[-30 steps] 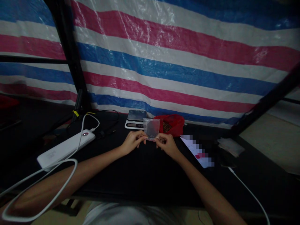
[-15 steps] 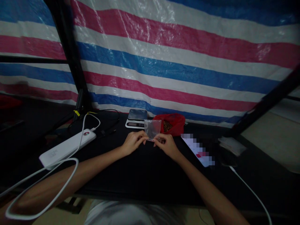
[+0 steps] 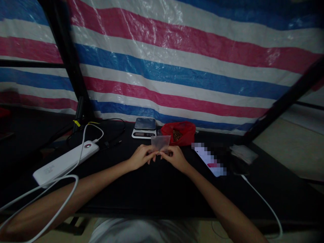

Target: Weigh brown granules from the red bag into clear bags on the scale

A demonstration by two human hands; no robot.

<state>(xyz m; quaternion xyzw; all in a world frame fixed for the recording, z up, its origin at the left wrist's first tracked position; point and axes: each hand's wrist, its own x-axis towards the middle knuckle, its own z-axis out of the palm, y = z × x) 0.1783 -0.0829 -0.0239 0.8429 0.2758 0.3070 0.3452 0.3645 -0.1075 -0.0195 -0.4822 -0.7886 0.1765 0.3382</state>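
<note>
A small clear plastic bag [image 3: 161, 143] stands upright between my fingertips, its near edge pinched from both sides. My left hand [image 3: 141, 156] is closed on the left part of that edge, and my right hand [image 3: 176, 157] on the right part. The thumbs nearly meet at the middle. Just behind the bag lies an open red bag [image 3: 188, 133] with small brown pieces [image 3: 176, 135] inside. A white kitchen scale [image 3: 144, 135] with a dark top plate is behind my left hand.
A white power bank [image 3: 65, 163] with a looped white cable [image 3: 76, 184] lies at the left. To the right are a partly pixelated phone [image 3: 207, 160] and a stack of clear bags [image 3: 244, 154]. A striped sheet [image 3: 177, 64] hangs behind the black table [image 3: 162, 195].
My fingertips have moved closer together along the near edge of the clear bag, which now sits slightly lower. The whole view has shifted a little, moving the objects leftward in the picture.
</note>
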